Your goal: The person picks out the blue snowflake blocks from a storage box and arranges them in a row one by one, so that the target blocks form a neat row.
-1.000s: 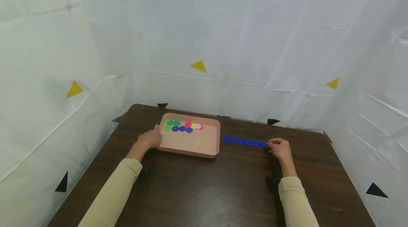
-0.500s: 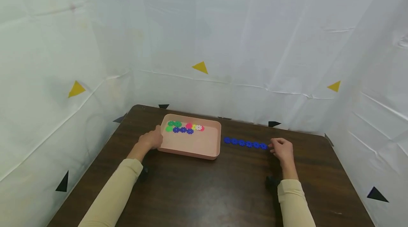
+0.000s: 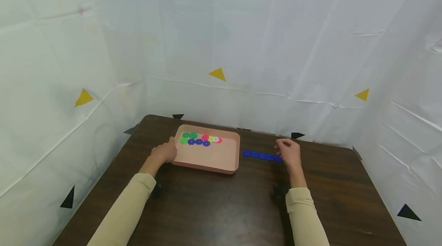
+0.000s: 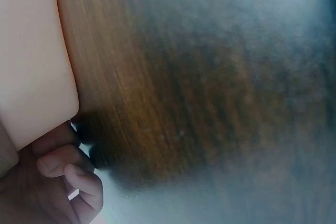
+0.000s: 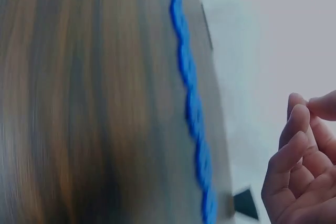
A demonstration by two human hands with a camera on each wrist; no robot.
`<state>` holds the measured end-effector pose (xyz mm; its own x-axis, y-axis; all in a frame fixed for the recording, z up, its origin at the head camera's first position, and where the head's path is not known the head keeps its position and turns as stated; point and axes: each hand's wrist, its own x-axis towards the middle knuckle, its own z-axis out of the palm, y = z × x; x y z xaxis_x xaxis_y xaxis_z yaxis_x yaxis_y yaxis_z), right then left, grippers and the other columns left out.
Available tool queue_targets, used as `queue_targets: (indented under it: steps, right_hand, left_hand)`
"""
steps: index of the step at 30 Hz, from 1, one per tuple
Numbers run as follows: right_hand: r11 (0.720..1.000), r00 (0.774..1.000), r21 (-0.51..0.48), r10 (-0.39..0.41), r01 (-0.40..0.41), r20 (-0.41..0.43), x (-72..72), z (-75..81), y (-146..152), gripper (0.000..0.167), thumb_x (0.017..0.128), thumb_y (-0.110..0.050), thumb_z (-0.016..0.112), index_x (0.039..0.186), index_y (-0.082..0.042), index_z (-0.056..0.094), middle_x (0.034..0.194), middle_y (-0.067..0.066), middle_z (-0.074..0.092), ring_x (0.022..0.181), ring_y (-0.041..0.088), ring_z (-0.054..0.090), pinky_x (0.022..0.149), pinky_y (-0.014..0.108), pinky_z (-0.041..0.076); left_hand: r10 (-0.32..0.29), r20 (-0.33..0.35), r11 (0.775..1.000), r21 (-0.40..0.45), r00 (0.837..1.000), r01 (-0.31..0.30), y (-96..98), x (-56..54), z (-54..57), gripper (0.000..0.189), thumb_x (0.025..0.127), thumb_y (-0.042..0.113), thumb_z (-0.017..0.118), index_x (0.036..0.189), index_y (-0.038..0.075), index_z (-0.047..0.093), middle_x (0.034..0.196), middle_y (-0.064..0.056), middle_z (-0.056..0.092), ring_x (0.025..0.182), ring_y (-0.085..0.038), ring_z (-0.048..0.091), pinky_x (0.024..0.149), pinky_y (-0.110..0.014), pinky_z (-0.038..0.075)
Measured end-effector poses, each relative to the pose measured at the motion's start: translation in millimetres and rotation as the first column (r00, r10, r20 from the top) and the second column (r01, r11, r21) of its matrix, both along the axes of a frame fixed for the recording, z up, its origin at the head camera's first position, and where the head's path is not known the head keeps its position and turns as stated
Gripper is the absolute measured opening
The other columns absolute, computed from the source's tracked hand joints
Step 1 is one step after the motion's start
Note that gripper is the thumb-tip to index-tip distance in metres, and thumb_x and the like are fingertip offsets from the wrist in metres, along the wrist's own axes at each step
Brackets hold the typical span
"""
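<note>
My left hand (image 3: 165, 151) grips the left side of a pink tray (image 3: 207, 161); in the left wrist view its curled fingers (image 4: 86, 182) show below the tray's edge. Inside the tray lie flower-shaped plastic discs: green ones, a row of blue ones (image 3: 198, 142), plus pink, yellow and white ones (image 3: 215, 139). To the tray's right, a straight row of blue flower discs (image 3: 262, 156) runs across the table. Over its right end is my right hand (image 3: 290, 152), hiding part of it. Its fingers are loosely bent, thumb tip at the index fingertip, with nothing visible between them.
Dark wood table (image 3: 221, 203) extends in front of the tray and to the right. White sheeting (image 3: 262, 46) with yellow and dark triangles stands behind and at both sides. A dark band is below each wrist.
My right hand has left the right end of the blue row, moving left and a little up and back over it. The left hand stays on the tray. The view shifts slightly.
</note>
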<state>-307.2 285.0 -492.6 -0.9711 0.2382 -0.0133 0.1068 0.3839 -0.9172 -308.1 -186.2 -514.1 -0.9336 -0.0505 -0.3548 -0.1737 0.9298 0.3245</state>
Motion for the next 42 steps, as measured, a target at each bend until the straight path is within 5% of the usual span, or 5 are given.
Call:
queue_targets:
  steps: [11, 20, 24, 32, 42]
  right_hand:
    - [0.954, 0.962, 0.137, 0.273, -0.266, -0.035, -21.8, 11.9, -95, 0.025, 0.103, -0.023, 0.07, 0.11, 0.0, 0.077, 0.089, 0.009, 0.071, 0.076, 0.018, 0.061, 0.069, 0.031, 0.05]
    - [0.86, 0.892, 0.237, 0.426, -0.452, 0.152, -29.0, 20.6, -151, 0.033, 0.106, -0.029, 0.066, 0.119, -0.001, 0.076, 0.098, 0.019, 0.074, 0.085, 0.029, 0.069, 0.069, 0.033, 0.052]
    - [0.82, 0.858, 0.258, 0.47, -0.511, 0.208, -32.5, 15.9, -166, 0.032, 0.105, -0.029, 0.068, 0.118, 0.0, 0.077, 0.083, 0.015, 0.074, 0.083, 0.023, 0.065, 0.072, 0.032, 0.051]
    - [0.757, 0.829, 0.339, 0.493, -0.559, 0.264, -47.0, 2.5, -187, 0.027, 0.101, -0.022, 0.074, 0.115, 0.001, 0.077, 0.093, 0.013, 0.077, 0.081, 0.019, 0.068, 0.075, 0.032, 0.055]
    - [0.736, 0.825, 0.375, 0.484, -0.564, 0.29, -49.1, -13.8, -201, 0.039, 0.1, -0.025, 0.075, 0.128, 0.002, 0.073, 0.133, 0.018, 0.069, 0.112, 0.029, 0.064, 0.101, 0.046, 0.056]
  left_hand:
    - [0.012, 0.003, 1.0, -0.012, 1.0, -0.012, -1.1, -2.8, -2.8, 0.059, 0.109, 0.017, 0.047, 0.161, 0.0, 0.024, 0.103, -0.019, 0.066, 0.084, -0.034, 0.063, 0.09, -0.052, 0.049]
    - [0.015, -0.009, 1.0, -0.002, 1.0, -0.015, 1.4, -1.8, -0.2, 0.059, 0.109, 0.016, 0.047, 0.161, 0.0, 0.024, 0.111, -0.022, 0.067, 0.087, -0.035, 0.063, 0.091, -0.053, 0.05]
    - [0.021, -0.001, 1.0, -0.002, 1.0, -0.021, 3.9, -4.9, -3.3, 0.059, 0.109, 0.017, 0.047, 0.161, 0.001, 0.025, 0.118, -0.024, 0.067, 0.09, -0.036, 0.063, 0.096, -0.056, 0.049]
    - [0.021, -0.03, 1.0, -0.005, 0.999, -0.021, 7.3, -8.0, -3.4, 0.057, 0.11, 0.018, 0.047, 0.16, 0.001, 0.028, 0.115, -0.023, 0.068, 0.089, -0.035, 0.063, 0.096, -0.056, 0.05]
    - [0.015, -0.051, 1.0, -0.001, 0.999, -0.015, 18.2, -0.9, -5.2, 0.054, 0.11, 0.019, 0.048, 0.158, 0.001, 0.031, 0.113, -0.022, 0.068, 0.087, -0.034, 0.063, 0.092, -0.053, 0.051]
